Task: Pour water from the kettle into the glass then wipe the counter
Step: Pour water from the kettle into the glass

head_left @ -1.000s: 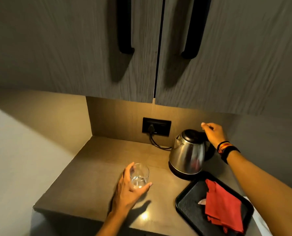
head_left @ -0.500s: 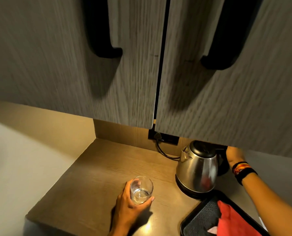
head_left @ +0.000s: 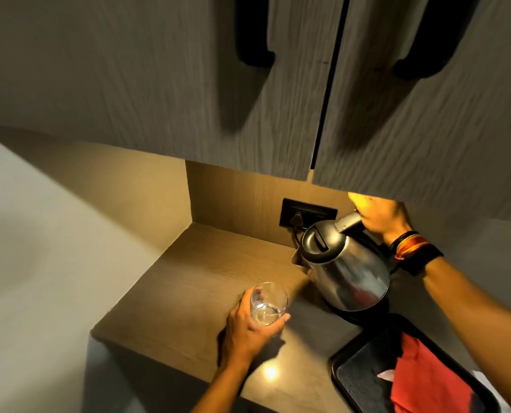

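The kettle is gripped by the right hand and tilted; the glass is held by the left hand near the desk's front edge. Pouring appears not yet begun; wiping remains.

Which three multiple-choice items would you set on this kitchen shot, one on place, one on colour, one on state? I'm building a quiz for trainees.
1. Where is the cloth?
A. on the tray
B. draped over the kettle
C. under the glass

2. What colour is the cloth?
A. blue
B. red
C. white

3. How is the kettle right now?
A. upright with no hand on it
B. lying on its side on the counter
C. tilted, spout toward the glass, held by its handle

Answers:
1 A: the cloth lies in the black tray at the lower right.
2 B: it is plainly red against the tray.
3 C: the right hand grips the handle and the kettle leans toward the glass, which the left hand holds on the counter.
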The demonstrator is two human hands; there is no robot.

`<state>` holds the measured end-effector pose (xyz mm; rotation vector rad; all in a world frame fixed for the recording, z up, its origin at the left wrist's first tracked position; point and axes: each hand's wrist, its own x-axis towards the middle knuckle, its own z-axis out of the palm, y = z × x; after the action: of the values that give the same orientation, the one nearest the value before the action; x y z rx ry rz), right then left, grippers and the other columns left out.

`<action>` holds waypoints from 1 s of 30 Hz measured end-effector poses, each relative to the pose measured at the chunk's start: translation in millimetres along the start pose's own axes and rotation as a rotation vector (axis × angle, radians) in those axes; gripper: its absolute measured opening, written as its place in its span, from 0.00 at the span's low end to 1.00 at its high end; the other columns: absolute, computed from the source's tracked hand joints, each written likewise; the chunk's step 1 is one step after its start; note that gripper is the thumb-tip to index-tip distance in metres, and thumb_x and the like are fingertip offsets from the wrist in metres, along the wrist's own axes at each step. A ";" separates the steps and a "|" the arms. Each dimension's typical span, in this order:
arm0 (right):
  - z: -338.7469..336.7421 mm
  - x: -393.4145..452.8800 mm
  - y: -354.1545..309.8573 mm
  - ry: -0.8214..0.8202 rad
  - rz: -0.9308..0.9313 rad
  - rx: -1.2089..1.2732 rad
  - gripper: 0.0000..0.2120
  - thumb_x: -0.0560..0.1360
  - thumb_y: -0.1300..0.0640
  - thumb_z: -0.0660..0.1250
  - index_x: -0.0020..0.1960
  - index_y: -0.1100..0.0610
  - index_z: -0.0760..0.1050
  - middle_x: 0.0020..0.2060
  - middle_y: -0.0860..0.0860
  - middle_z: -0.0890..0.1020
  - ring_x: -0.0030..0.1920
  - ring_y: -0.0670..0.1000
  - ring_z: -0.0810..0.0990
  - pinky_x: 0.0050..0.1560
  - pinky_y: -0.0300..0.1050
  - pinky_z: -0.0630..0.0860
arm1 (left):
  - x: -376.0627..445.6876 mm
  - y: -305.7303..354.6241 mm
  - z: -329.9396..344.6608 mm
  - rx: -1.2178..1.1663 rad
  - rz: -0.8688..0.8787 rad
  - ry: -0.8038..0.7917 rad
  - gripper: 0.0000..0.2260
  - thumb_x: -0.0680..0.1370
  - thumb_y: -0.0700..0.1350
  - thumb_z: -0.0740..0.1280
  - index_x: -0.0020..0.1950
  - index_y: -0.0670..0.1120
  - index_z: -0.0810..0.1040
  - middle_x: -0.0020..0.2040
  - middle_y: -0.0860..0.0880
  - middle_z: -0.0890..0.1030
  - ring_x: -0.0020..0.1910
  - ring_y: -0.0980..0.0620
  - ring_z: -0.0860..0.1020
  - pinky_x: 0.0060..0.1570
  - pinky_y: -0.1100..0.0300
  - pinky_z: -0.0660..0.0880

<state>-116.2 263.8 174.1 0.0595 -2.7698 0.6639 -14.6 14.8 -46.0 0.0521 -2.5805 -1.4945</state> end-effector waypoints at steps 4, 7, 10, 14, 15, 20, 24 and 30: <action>2.7 -9.9 -21.1 0.194 -0.091 0.044 0.20 0.75 0.48 0.62 0.27 0.51 0.64 0.22 0.48 0.66 0.27 0.49 0.64 0.31 0.46 0.66 | 0.6 -4.4 0.5 0.035 -0.015 0.032 0.43 0.59 0.76 0.71 0.69 0.57 0.71 0.62 0.54 0.80 0.58 0.53 0.78 0.53 0.56 0.80; 7.3 -13.7 -32.4 0.225 -0.121 -0.017 0.22 0.72 0.42 0.60 0.27 0.55 0.64 0.25 0.54 0.60 0.25 0.50 0.61 0.28 0.45 0.64 | -0.1 -5.2 0.8 0.066 -0.038 0.042 0.44 0.59 0.77 0.69 0.70 0.60 0.69 0.62 0.56 0.79 0.58 0.55 0.77 0.51 0.56 0.80; 12.0 -15.1 -40.3 0.208 -0.199 -0.050 0.25 0.71 0.43 0.60 0.24 0.59 0.60 0.21 0.52 0.59 0.24 0.50 0.60 0.26 0.44 0.64 | 0.3 -6.6 0.3 0.105 -0.046 0.055 0.42 0.59 0.79 0.68 0.69 0.64 0.65 0.61 0.58 0.79 0.55 0.56 0.77 0.46 0.57 0.79; 15.6 -19.7 -47.8 0.207 -0.231 -0.157 0.27 0.72 0.40 0.58 0.23 0.58 0.62 0.18 0.49 0.63 0.22 0.51 0.63 0.25 0.43 0.66 | 3.8 -9.6 2.9 0.096 -0.054 0.066 0.44 0.59 0.77 0.70 0.71 0.61 0.66 0.62 0.56 0.80 0.57 0.55 0.78 0.48 0.59 0.77; 15.3 -20.2 -49.0 0.198 -0.234 -0.186 0.27 0.72 0.40 0.58 0.23 0.58 0.63 0.18 0.50 0.65 0.22 0.51 0.64 0.26 0.42 0.66 | 3.9 -10.7 3.8 0.091 -0.052 0.076 0.44 0.59 0.76 0.71 0.71 0.60 0.67 0.62 0.56 0.80 0.57 0.55 0.78 0.48 0.61 0.76; 14.8 -21.3 -56.8 0.223 -0.306 -0.301 0.28 0.73 0.39 0.57 0.23 0.57 0.64 0.19 0.49 0.68 0.23 0.51 0.69 0.25 0.37 0.61 | 2.4 -10.2 3.7 0.035 -0.019 0.113 0.40 0.59 0.75 0.72 0.68 0.62 0.69 0.58 0.59 0.80 0.51 0.60 0.76 0.40 0.71 0.67; 17.8 -22.8 -66.5 0.246 -0.348 -0.411 0.28 0.73 0.39 0.57 0.23 0.57 0.65 0.19 0.48 0.70 0.23 0.49 0.69 0.27 0.36 0.59 | 1.1 -9.9 3.1 0.019 -0.002 0.124 0.41 0.60 0.76 0.72 0.68 0.62 0.69 0.57 0.59 0.80 0.49 0.60 0.75 0.38 0.75 0.65; 17.4 -24.3 -76.3 0.277 -0.404 -0.466 0.27 0.73 0.40 0.57 0.24 0.57 0.64 0.19 0.49 0.68 0.22 0.50 0.66 0.26 0.36 0.57 | 0.7 -8.2 0.8 0.000 0.013 0.115 0.39 0.61 0.74 0.73 0.67 0.59 0.72 0.56 0.57 0.81 0.49 0.60 0.77 0.38 0.76 0.67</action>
<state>-89.5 187.2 185.6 0.3820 -2.4626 -0.0750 -15.8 11.3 -53.4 0.1174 -2.4852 -1.4429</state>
